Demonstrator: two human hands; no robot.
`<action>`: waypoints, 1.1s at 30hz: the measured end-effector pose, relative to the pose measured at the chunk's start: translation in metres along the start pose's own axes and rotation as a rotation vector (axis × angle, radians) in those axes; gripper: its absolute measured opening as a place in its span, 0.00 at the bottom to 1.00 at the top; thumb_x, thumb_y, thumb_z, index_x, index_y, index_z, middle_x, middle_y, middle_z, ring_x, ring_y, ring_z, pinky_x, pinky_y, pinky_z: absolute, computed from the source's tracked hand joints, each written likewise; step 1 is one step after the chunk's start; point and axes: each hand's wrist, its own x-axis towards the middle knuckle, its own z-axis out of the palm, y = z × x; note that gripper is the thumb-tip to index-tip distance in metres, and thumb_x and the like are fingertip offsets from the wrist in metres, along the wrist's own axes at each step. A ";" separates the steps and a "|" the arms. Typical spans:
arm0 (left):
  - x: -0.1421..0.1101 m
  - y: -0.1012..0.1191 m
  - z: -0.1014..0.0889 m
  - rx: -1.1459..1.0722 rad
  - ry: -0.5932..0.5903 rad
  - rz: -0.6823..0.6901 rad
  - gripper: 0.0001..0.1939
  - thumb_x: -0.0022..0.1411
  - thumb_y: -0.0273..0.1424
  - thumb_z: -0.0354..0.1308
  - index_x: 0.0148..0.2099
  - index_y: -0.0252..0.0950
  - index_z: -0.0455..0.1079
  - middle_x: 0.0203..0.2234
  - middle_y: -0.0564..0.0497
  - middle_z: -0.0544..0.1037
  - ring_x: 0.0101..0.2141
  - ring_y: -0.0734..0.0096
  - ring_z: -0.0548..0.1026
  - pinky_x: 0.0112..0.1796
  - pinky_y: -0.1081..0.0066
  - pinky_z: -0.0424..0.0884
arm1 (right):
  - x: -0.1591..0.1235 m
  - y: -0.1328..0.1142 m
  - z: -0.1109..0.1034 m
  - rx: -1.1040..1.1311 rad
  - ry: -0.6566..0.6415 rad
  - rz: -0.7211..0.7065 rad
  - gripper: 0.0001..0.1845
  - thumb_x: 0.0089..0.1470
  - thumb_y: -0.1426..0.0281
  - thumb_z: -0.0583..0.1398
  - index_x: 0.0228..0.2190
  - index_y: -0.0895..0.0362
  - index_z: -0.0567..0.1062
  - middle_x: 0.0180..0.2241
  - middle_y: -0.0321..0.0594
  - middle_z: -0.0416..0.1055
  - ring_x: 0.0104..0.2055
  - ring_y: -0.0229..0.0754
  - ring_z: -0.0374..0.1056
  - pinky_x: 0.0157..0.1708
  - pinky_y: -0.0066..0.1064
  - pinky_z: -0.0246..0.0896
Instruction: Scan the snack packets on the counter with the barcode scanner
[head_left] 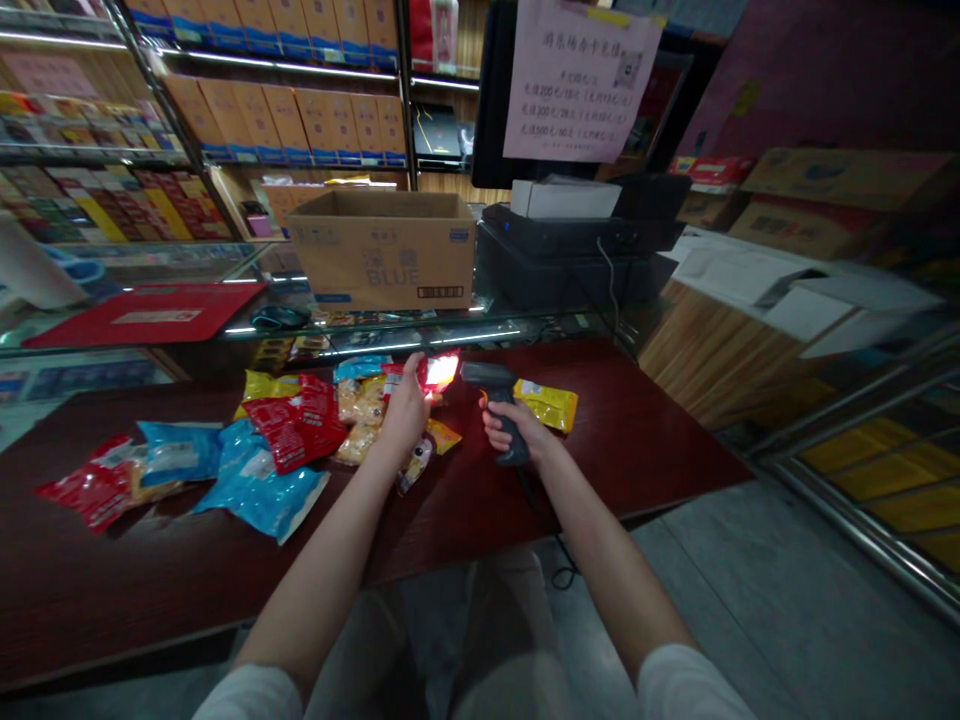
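Leaning over a dark reddish table, we have our right hand wrapped around the handle of a barcode scanner, presumably stiff and best held there. Just ahead of its nose, our left hand pinches a brightly lit snack packet: likely light, slippery, crushable, so we'd favour its edge.

- Aiming a dark scanner with the right hand
- Holding a packet (lit bright red) in the left hand
- Working beside bagged snacks
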 end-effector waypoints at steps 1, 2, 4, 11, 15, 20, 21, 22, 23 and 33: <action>0.000 0.001 -0.001 0.007 0.000 0.004 0.41 0.51 0.16 0.50 0.67 0.32 0.49 0.61 0.34 0.65 0.61 0.54 0.68 0.61 0.53 0.65 | -0.001 0.000 0.001 0.000 -0.002 -0.001 0.16 0.49 0.63 0.66 0.36 0.56 0.68 0.18 0.23 0.59 0.13 0.27 0.48 0.12 0.21 0.43; 0.000 0.002 -0.001 0.017 -0.002 0.009 0.40 0.52 0.17 0.51 0.67 0.31 0.49 0.61 0.33 0.65 0.61 0.54 0.68 0.61 0.53 0.64 | -0.001 -0.001 0.001 0.000 -0.006 -0.003 0.16 0.49 0.63 0.66 0.36 0.56 0.68 0.18 0.23 0.59 0.13 0.27 0.48 0.12 0.21 0.43; 0.000 0.005 -0.003 0.045 -0.009 0.018 0.38 0.55 0.19 0.52 0.67 0.30 0.50 0.61 0.33 0.65 0.62 0.53 0.66 0.63 0.53 0.62 | -0.003 -0.002 0.002 0.008 -0.023 -0.005 0.15 0.50 0.64 0.65 0.36 0.56 0.68 0.18 0.23 0.58 0.13 0.27 0.47 0.12 0.21 0.42; -0.002 0.011 -0.004 0.072 -0.027 -0.038 0.35 0.57 0.22 0.53 0.67 0.29 0.50 0.59 0.31 0.67 0.60 0.49 0.69 0.59 0.50 0.66 | -0.007 -0.006 0.003 0.047 -0.063 -0.011 0.19 0.50 0.63 0.65 0.42 0.57 0.69 0.18 0.23 0.58 0.12 0.26 0.44 0.11 0.21 0.40; 0.001 0.022 -0.015 0.122 0.017 -0.082 0.37 0.57 0.27 0.57 0.67 0.29 0.50 0.57 0.31 0.69 0.57 0.47 0.71 0.56 0.50 0.68 | -0.007 -0.008 -0.001 -0.005 0.005 -0.055 0.20 0.49 0.63 0.65 0.42 0.56 0.69 0.18 0.22 0.59 0.12 0.27 0.46 0.11 0.21 0.41; 0.010 0.028 -0.058 0.401 0.129 -0.369 0.42 0.56 0.41 0.61 0.66 0.25 0.54 0.54 0.26 0.70 0.58 0.33 0.66 0.56 0.38 0.60 | -0.014 -0.018 -0.014 -0.257 0.327 -0.262 0.19 0.46 0.59 0.65 0.37 0.56 0.71 0.17 0.26 0.65 0.15 0.32 0.58 0.16 0.25 0.52; 0.011 0.025 -0.067 0.440 0.091 -0.441 0.43 0.55 0.43 0.61 0.66 0.24 0.55 0.55 0.25 0.68 0.59 0.31 0.64 0.56 0.36 0.59 | -0.016 -0.022 -0.018 -0.317 0.400 -0.310 0.18 0.46 0.58 0.66 0.35 0.56 0.72 0.17 0.28 0.67 0.17 0.34 0.60 0.18 0.26 0.55; 0.011 0.021 -0.075 0.475 0.043 -0.507 0.44 0.54 0.44 0.62 0.66 0.24 0.55 0.58 0.24 0.65 0.60 0.29 0.61 0.56 0.35 0.57 | -0.020 -0.026 -0.022 -0.366 0.467 -0.355 0.18 0.44 0.57 0.66 0.33 0.56 0.73 0.18 0.30 0.68 0.19 0.35 0.63 0.21 0.27 0.57; 0.011 0.017 -0.083 0.507 -0.003 -0.558 0.45 0.54 0.44 0.62 0.67 0.23 0.54 0.61 0.23 0.61 0.62 0.28 0.58 0.57 0.34 0.55 | -0.023 -0.031 -0.026 -0.401 0.528 -0.393 0.18 0.43 0.57 0.66 0.32 0.57 0.74 0.18 0.32 0.70 0.22 0.36 0.65 0.24 0.27 0.59; 0.019 0.066 -0.026 0.308 -0.345 -0.010 0.26 0.65 0.30 0.49 0.63 0.26 0.62 0.60 0.32 0.66 0.60 0.53 0.66 0.60 0.57 0.61 | -0.050 -0.052 -0.060 -0.139 0.649 -0.477 0.21 0.39 0.56 0.66 0.33 0.56 0.74 0.17 0.27 0.62 0.17 0.32 0.56 0.18 0.24 0.50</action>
